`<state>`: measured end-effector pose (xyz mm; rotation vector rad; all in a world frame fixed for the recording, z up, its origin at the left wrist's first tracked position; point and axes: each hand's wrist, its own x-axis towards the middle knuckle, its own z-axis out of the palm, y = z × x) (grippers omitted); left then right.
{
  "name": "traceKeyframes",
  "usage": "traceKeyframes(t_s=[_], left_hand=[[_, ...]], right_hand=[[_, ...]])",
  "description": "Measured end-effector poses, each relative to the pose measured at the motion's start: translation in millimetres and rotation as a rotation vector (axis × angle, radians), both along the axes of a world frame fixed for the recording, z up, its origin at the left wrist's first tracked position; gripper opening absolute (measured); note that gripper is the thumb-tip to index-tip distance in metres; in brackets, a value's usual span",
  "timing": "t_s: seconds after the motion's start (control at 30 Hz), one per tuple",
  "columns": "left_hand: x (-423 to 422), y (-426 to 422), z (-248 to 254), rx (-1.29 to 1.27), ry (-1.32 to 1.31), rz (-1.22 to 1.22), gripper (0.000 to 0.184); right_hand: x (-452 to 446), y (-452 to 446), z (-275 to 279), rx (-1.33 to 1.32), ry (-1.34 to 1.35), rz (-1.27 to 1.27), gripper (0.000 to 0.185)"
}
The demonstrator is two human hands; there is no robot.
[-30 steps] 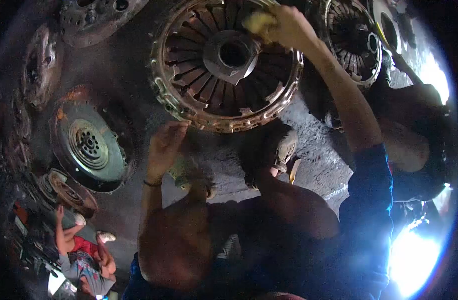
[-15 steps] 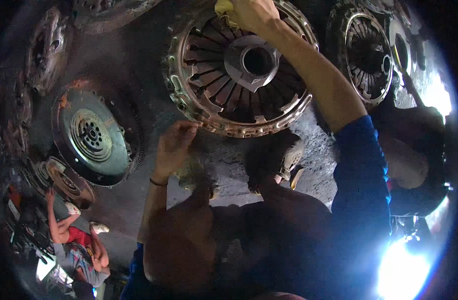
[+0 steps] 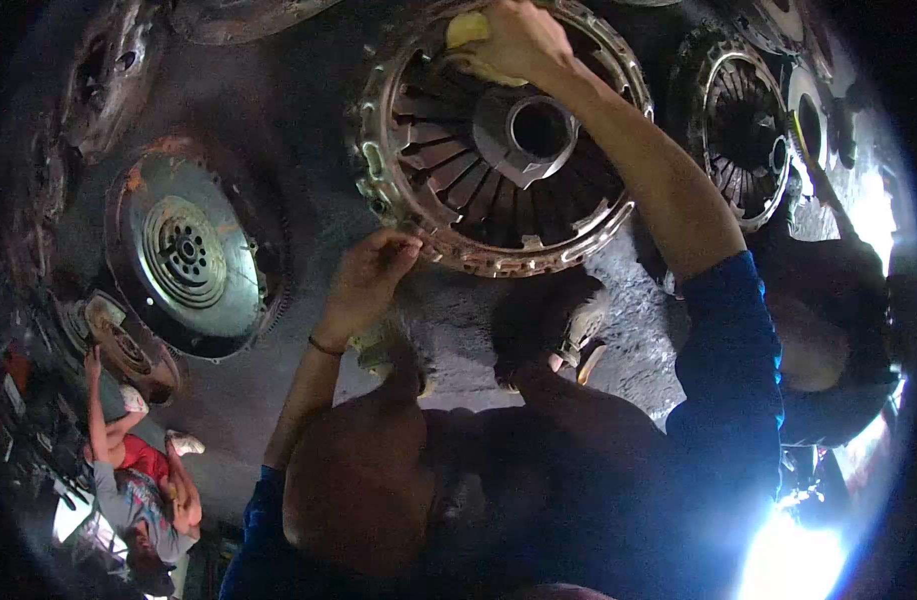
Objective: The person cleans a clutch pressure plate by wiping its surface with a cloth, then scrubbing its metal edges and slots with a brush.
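A large metal clutch pressure plate [image 3: 447, 222], with radial spring fingers around a central hub [image 3: 504, 150], is in front of me. My right hand [image 3: 524, 45] is closed on a yellow cloth [image 3: 468, 29] over the plate's far side, above the hub. The hand covers part of the cloth and of the far spring fingers. At the near left edge, my left hand [image 3: 369, 280] has its fingertips pinched together against the plate's rim.
To the left lies a round flywheel [image 3: 214, 275], with a smaller disc [image 3: 129, 345] below it. Another clutch pressure plate [image 3: 717, 165] is at the right. A person in red shorts [image 3: 144, 456] sits at lower left. Bright light glares at lower right.
My right hand and the yellow cloth have moved slightly nearer the hub. The view has shifted a little, and my left hand stays at the plate's rim.
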<state>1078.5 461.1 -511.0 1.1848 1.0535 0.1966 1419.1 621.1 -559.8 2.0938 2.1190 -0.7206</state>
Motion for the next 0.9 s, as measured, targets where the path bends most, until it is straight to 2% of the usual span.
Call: traceKeyframes(t_s=[0.1, 0.23, 0.33, 0.43, 0.47, 0.57, 0.6, 0.7, 0.73, 0.83, 0.87, 0.9], left_hand=[[-2, 7, -2, 0.038, -0.016, 0.013, 0.02], [-7, 5, -4, 0.048, 0.02, 0.009, 0.019], [-6, -2, -15, 0.06, -0.005, 0.036, 0.019], [-11, -7, -16, 0.047, -0.056, 0.049, 0.019], [-10, -8, -16, 0.038, -0.08, 0.051, 0.019], [-17, -7, -23, -0.019, -0.008, -0.019, 0.014], [-15, -6, -23, 0.003, -0.013, -0.007, 0.014], [-13, -10, -18, 0.043, -0.044, 0.041, 0.015], [-13, -10, -20, 0.05, -0.081, 0.054, 0.015], [-15, -11, -21, 0.073, -0.115, 0.055, 0.017], [-16, -12, -21, 0.082, -0.114, 0.058, 0.018], [-16, -13, -20, 0.101, -0.066, 0.111, 0.019]], right_hand=[[-20, -6, 56, -0.16, 0.058, -0.212, 0.038], [-64, -24, 42, -0.153, 0.012, 0.147, 0.042], [-103, -50, 3, 0.107, -0.18, 0.516, 0.046], [-79, -26, 61, -0.238, 0.22, 0.306, 0.042], [-70, -25, 50, -0.041, 0.198, 0.145, 0.043], [-86, -29, 28, -0.13, 0.03, 0.1, 0.041], [-93, -39, 17, -0.043, -0.1, 0.295, 0.034], [-94, -58, 3, 0.044, 0.032, 0.338, 0.026], [-89, -49, 56, -0.071, 0.125, 0.45, 0.03], [-83, -34, 73, -0.391, 0.336, 0.058, 0.033], [-90, -41, 67, -0.06, 0.205, 0.088, 0.034], [-100, -51, 61, -0.014, 0.095, 0.197, 0.033]])
